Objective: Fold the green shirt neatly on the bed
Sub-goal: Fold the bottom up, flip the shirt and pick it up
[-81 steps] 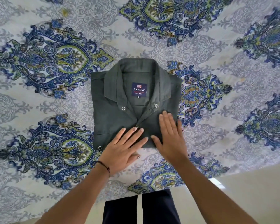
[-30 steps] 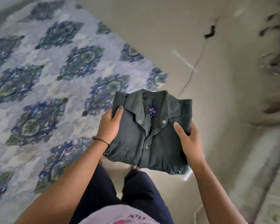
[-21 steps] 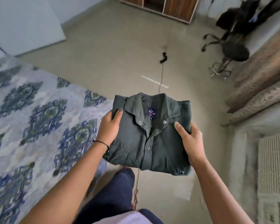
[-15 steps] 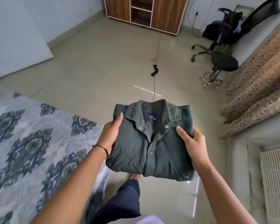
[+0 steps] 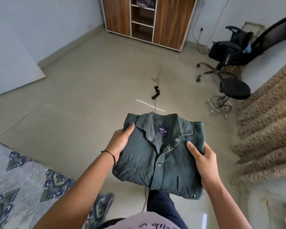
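Shirt lifted off bed since earlier, now carried over floor, view swung to room.
One folded green shirt, collar up; left hand and right hand each clamp a side edge. One bed lower left, one stool, one wardrobe.

Single head-worn camera looks forward and down, close over hands; edges probably distorted.
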